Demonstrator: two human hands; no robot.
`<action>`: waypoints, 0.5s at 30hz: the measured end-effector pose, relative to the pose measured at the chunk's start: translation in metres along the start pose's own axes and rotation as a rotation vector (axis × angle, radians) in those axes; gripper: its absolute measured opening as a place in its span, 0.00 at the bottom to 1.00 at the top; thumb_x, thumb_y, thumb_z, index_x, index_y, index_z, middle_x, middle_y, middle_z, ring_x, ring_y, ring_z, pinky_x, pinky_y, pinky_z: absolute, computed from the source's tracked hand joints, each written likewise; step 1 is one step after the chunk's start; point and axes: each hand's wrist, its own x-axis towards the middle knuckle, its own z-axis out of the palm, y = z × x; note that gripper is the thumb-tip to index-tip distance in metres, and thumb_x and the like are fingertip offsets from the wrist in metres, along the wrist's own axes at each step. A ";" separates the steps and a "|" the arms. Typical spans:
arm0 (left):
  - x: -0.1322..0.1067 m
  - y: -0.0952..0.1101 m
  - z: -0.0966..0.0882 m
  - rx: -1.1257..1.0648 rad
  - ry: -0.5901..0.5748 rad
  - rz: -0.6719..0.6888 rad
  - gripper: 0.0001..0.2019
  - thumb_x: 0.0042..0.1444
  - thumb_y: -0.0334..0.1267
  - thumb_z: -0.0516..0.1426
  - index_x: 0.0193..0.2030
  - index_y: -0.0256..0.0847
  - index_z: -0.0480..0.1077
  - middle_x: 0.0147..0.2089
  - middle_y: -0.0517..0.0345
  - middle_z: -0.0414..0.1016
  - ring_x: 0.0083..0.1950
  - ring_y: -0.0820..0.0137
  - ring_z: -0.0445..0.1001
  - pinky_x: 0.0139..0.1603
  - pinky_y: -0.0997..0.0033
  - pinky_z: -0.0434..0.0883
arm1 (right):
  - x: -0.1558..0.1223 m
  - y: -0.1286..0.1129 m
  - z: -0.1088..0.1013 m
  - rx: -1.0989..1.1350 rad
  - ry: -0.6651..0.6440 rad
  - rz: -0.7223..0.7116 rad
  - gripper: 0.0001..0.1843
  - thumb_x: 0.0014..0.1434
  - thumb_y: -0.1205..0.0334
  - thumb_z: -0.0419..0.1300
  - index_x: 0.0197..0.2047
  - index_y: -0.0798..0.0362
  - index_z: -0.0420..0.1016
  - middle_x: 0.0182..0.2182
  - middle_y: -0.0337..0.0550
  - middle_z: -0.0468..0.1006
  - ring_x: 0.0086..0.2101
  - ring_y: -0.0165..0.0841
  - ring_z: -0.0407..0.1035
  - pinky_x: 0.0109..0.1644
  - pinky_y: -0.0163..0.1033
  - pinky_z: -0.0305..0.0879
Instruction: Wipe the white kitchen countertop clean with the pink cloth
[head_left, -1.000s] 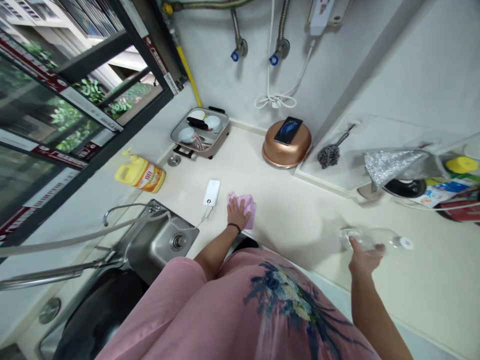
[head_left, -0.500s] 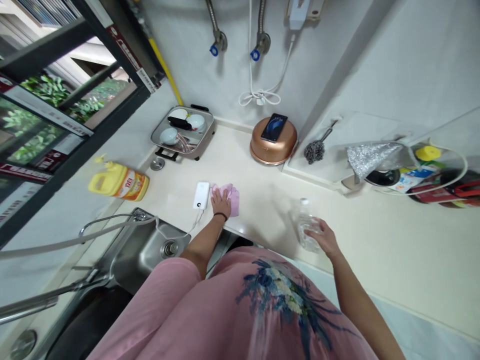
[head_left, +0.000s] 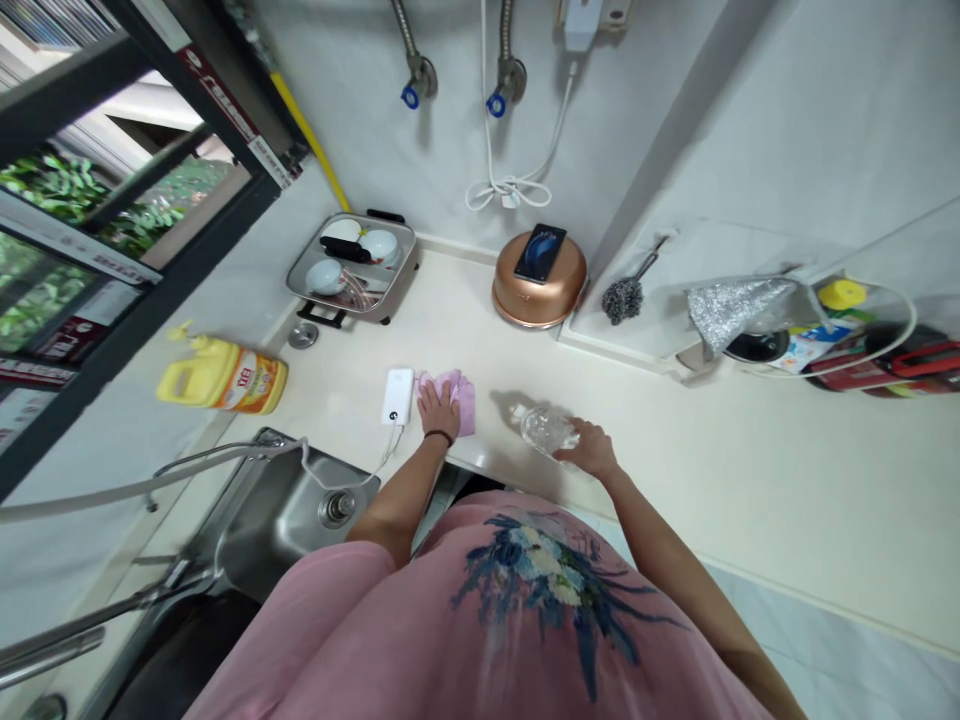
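My left hand (head_left: 439, 412) presses down on a pink cloth (head_left: 466, 405), its fingers spread and stretched out over the crumpled fabric. Just left of it lies a white power bank (head_left: 397, 397) with a cable plugged in. My right hand (head_left: 591, 450) is closed around the lower part of a clear plastic bottle (head_left: 545, 428). The bottle tilts over the counter with its white cap pointing left, toward the cloth. Whether the bottle touches the counter, I cannot tell.
A steel sink (head_left: 296, 500) and a yellow detergent jug (head_left: 217, 378) are on the left. Behind stand an electric pan (head_left: 390, 280) holding bowls and a copper-coloured pot (head_left: 517, 300) with a phone (head_left: 541, 253) on top. A steel scrubber (head_left: 624, 298) hangs at the right wall.
My right hand has carried the bottle leftward, and the bottle has tipped from near upright toward the cloth. My left hand stays on the cloth. The view has shifted slightly.
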 end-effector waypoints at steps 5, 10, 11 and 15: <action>0.001 0.003 0.001 0.016 0.005 -0.029 0.33 0.77 0.47 0.48 0.84 0.41 0.54 0.87 0.36 0.36 0.87 0.47 0.34 0.84 0.38 0.43 | -0.023 0.065 -0.005 0.521 0.321 -0.008 0.44 0.41 0.44 0.77 0.60 0.48 0.74 0.57 0.49 0.80 0.57 0.47 0.72 0.66 0.54 0.67; -0.004 0.034 0.009 -0.017 -0.003 0.014 0.35 0.77 0.47 0.48 0.85 0.35 0.51 0.87 0.30 0.33 0.87 0.42 0.32 0.83 0.33 0.42 | -0.051 0.128 -0.010 0.864 0.653 0.227 0.50 0.39 0.41 0.78 0.62 0.49 0.69 0.57 0.48 0.78 0.53 0.43 0.74 0.63 0.55 0.70; -0.010 0.047 0.014 -0.025 -0.026 0.074 0.35 0.77 0.47 0.48 0.85 0.34 0.51 0.87 0.31 0.33 0.87 0.42 0.31 0.83 0.33 0.41 | -0.055 0.138 -0.010 0.907 0.721 0.264 0.52 0.39 0.41 0.78 0.63 0.49 0.67 0.57 0.49 0.78 0.53 0.43 0.74 0.63 0.55 0.71; -0.058 0.113 0.045 -0.033 -0.172 0.488 0.35 0.74 0.49 0.52 0.84 0.41 0.55 0.88 0.40 0.36 0.87 0.45 0.31 0.85 0.38 0.39 | -0.069 0.166 0.000 0.900 0.877 0.306 0.57 0.45 0.36 0.75 0.71 0.50 0.59 0.63 0.55 0.74 0.59 0.46 0.73 0.66 0.55 0.70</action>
